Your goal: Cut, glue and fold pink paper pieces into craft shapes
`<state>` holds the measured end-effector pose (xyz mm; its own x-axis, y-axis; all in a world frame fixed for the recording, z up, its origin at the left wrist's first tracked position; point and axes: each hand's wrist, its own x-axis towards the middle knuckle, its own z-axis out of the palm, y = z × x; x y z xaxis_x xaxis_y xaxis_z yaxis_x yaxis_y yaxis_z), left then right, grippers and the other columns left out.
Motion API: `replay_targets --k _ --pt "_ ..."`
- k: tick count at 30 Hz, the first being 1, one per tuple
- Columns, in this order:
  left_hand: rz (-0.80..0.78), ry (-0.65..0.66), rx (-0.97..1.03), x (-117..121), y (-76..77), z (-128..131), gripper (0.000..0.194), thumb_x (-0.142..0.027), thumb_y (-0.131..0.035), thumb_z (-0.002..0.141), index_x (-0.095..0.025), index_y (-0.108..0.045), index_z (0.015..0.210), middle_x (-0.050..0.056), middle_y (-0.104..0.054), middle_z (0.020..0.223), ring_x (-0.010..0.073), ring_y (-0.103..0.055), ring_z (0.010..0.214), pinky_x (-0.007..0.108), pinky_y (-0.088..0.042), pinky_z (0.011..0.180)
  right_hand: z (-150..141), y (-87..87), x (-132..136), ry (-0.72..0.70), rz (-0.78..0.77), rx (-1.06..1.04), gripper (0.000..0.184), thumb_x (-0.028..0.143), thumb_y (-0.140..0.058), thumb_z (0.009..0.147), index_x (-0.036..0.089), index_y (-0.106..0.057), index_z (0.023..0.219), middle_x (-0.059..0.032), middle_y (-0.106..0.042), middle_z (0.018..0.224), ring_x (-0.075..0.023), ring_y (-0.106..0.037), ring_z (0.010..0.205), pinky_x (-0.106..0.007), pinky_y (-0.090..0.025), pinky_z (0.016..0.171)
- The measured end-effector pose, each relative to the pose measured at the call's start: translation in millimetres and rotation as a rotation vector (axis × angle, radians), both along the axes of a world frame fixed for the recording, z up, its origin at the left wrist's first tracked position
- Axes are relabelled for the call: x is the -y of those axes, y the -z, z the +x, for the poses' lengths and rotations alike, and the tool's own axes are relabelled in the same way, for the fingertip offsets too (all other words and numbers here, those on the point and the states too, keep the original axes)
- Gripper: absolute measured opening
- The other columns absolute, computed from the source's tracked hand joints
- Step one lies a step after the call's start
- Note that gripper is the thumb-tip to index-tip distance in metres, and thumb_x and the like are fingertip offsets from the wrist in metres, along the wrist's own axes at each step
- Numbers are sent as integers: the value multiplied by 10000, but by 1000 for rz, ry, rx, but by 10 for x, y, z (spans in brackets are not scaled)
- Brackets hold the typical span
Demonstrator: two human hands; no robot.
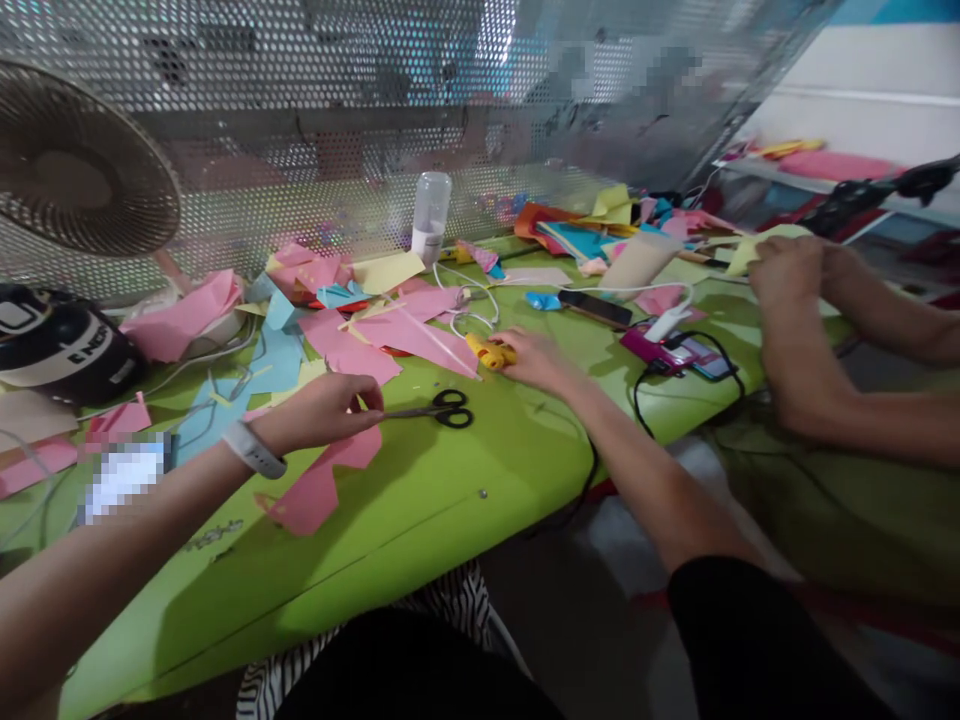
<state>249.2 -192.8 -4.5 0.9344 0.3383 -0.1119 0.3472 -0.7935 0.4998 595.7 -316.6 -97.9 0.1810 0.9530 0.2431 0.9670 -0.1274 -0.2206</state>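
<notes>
My left hand (341, 408), with a pale band on its wrist, has its fingers pinched at the blade end of a pair of black-handled scissors (433, 410). The scissors lie low over the green table, handles pointing right. My right hand (534, 360) is closed on a small yellow glue gun (487, 350), partly covered by the fingers. Close to my left hand, a cut piece of pink paper (307, 495) rests on the table. Beyond both hands is a larger pink sheet (420, 340) among colored scraps.
A fan (82, 170) and a dark round container (64, 345) stand at left. Behind the scraps is a clear bottle (431, 215). A phone (596, 307) and a purple power strip (652, 350) with cables sit rightward. Another person's hands (787, 265) hold yellow paper.
</notes>
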Motion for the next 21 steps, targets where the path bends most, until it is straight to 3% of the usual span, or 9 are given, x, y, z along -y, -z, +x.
replay_targets --k 4,7,10,14,16,18,21 --pt "41 44 -2 -19 112 233 246 -392 -581 877 -178 -697 913 44 -714 783 174 -633 691 261 -426 626 65 -119 85 -73 -97 -54 403 212 -710 734 159 -702 1134 -118 -707 1150 -271 -655 1042 -355 -495 903" --pt "10 39 21 -33 153 296 276 -425 -583 877 -176 -699 908 45 -710 766 171 -626 669 258 -421 607 -80 -303 36 -46 10 -83 281 285 -645 816 164 -728 1055 -109 -716 1112 -251 -654 1014 -335 -485 882" --pt "-9 32 47 -41 163 307 269 -417 -580 873 -176 -698 886 37 -704 740 163 -624 650 255 -424 602 -385 -434 -216 17 22 -25 251 319 -580 870 146 -750 937 -121 -720 1040 -250 -644 997 -328 -459 885" --pt "-48 -3 108 -37 144 242 269 -426 -589 862 -180 -696 881 28 -711 733 156 -632 642 251 -441 605 -727 -421 -687 79 -119 -58 147 247 -691 745 124 -751 798 -171 -724 1063 -307 -616 1102 -344 -421 939" --pt "-75 -31 144 -35 120 172 260 -424 -608 850 -183 -700 877 29 -718 742 153 -635 635 252 -452 604 -783 -390 -855 113 -138 -124 55 174 -711 671 119 -714 677 -167 -738 914 -307 -653 1007 -329 -445 857" --pt "-116 -62 177 -45 97 95 245 -416 -627 840 -186 -705 867 29 -721 735 149 -634 616 253 -463 597 -777 -392 -944 140 -148 -219 88 152 -699 647 129 -654 574 -123 -708 720 -270 -676 837 -301 -455 741" --pt "-236 -133 240 -104 81 29 224 -408 -681 808 -187 -709 828 31 -715 698 147 -635 588 245 -476 564 -753 -474 -954 138 -105 -417 176 244 -637 738 142 -628 595 -54 -650 603 -171 -626 625 -251 -441 596"
